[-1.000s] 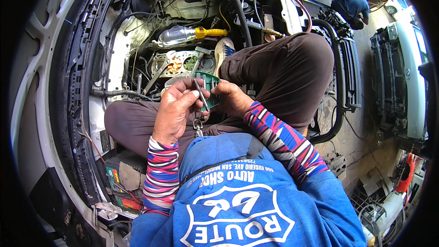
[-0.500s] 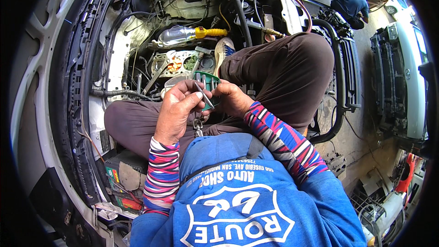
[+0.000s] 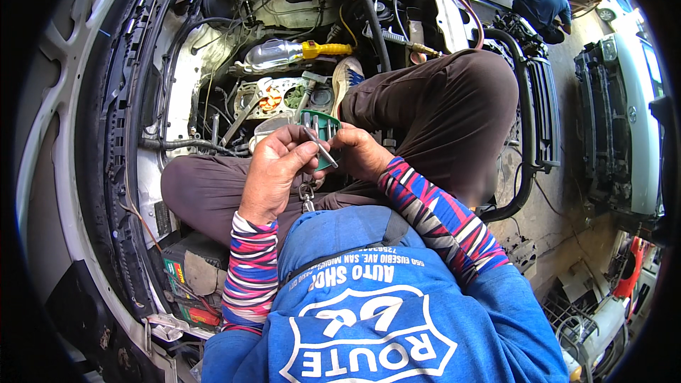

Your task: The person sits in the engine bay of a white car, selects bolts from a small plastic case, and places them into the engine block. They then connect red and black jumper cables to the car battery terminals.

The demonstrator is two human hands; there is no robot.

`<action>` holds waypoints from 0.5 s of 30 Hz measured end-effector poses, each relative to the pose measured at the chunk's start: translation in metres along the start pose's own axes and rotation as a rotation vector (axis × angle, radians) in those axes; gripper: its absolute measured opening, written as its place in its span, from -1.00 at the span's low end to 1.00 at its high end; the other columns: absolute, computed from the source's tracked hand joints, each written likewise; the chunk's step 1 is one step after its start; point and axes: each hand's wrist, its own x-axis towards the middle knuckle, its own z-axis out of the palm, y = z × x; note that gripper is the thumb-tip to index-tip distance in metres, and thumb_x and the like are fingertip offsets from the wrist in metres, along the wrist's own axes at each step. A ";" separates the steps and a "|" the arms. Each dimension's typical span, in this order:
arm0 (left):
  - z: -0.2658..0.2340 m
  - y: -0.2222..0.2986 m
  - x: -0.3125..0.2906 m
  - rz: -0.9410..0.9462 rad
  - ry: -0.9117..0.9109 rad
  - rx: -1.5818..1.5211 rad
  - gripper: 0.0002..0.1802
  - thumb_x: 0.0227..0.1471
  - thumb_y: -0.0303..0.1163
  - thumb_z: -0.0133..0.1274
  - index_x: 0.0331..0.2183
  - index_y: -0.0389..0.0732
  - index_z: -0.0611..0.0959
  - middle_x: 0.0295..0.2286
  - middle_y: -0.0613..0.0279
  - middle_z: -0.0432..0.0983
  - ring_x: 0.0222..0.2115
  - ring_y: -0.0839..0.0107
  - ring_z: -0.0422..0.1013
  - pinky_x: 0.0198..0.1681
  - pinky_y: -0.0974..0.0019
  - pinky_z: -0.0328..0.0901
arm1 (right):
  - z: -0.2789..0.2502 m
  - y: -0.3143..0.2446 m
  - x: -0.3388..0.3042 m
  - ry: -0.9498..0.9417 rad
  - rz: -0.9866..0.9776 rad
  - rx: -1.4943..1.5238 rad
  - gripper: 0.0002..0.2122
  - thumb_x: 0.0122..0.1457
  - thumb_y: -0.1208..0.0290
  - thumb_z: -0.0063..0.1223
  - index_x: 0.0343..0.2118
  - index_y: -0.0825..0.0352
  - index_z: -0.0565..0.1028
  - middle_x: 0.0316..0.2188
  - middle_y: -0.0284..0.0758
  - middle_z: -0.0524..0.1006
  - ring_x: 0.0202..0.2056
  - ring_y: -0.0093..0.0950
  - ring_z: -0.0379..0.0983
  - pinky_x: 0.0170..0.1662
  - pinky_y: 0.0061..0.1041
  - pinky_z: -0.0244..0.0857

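Note:
My left hand (image 3: 282, 167) pinches a slim grey metal rod (image 3: 325, 154) between thumb and fingers, its lower end slanting to the right. Just behind the rod, my right hand (image 3: 362, 152) grips the side of a small green case (image 3: 327, 120) with several metal rods lined up in it. Both hands are close together above my lap, and the fingers partly hide the case. Beyond them lies an exposed engine block (image 3: 284, 89) with a rag of orange and white (image 3: 270, 99) and a green cloth-like wad (image 3: 295, 96) in its bores.
A yellow-handled work lamp (image 3: 273, 55) lies across the engine bay. A hammer-like tool (image 3: 309, 85) rests on the block, near a long metal bar (image 3: 245, 115). A battery (image 3: 195, 276) sits at left. Another person (image 3: 545, 10) crouches at far right, beyond a white vehicle front (image 3: 628, 120).
The rod in my left hand has tilted a little, its lower end shifting to the right. My right hand and the green case stay nearly where they were.

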 end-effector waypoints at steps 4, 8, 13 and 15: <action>-0.002 -0.001 0.001 0.000 -0.008 -0.013 -0.82 0.24 -0.49 0.12 -0.13 -0.32 0.56 -0.24 0.13 0.63 -0.40 0.60 0.48 -0.27 0.43 0.51 | 0.001 0.000 -0.001 0.011 0.000 0.005 -0.63 0.11 0.39 -0.02 0.01 0.33 0.50 -0.21 -0.25 0.62 -0.22 -0.35 0.61 -0.20 -0.20 0.60; -0.003 -0.003 0.002 0.006 -0.013 -0.032 -0.78 0.24 -0.50 0.10 -0.09 -0.35 0.55 -0.24 0.10 0.61 -0.40 0.58 0.49 -0.25 0.37 0.55 | 0.000 0.000 0.000 -0.021 -0.005 0.013 -0.61 0.13 0.37 -0.02 0.03 0.33 0.48 -0.21 -0.26 0.61 -0.22 -0.35 0.61 -0.20 -0.21 0.60; -0.004 -0.004 0.002 -0.002 -0.005 -0.020 -0.74 0.24 -0.54 0.05 -0.04 -0.38 0.54 -0.23 0.10 0.60 -0.39 0.57 0.49 -0.25 0.33 0.57 | -0.002 0.002 0.001 -0.058 -0.010 0.038 -0.60 0.15 0.35 -0.02 0.06 0.32 0.47 -0.21 -0.29 0.60 -0.21 -0.36 0.60 -0.20 -0.22 0.59; -0.004 -0.004 0.002 0.001 -0.011 -0.016 -0.74 0.24 -0.55 0.03 -0.03 -0.38 0.53 -0.23 0.10 0.59 -0.39 0.56 0.48 -0.24 0.32 0.58 | -0.003 0.002 0.001 -0.066 -0.013 0.041 -0.60 0.15 0.34 -0.02 0.06 0.33 0.47 -0.21 -0.30 0.60 -0.21 -0.36 0.60 -0.20 -0.21 0.59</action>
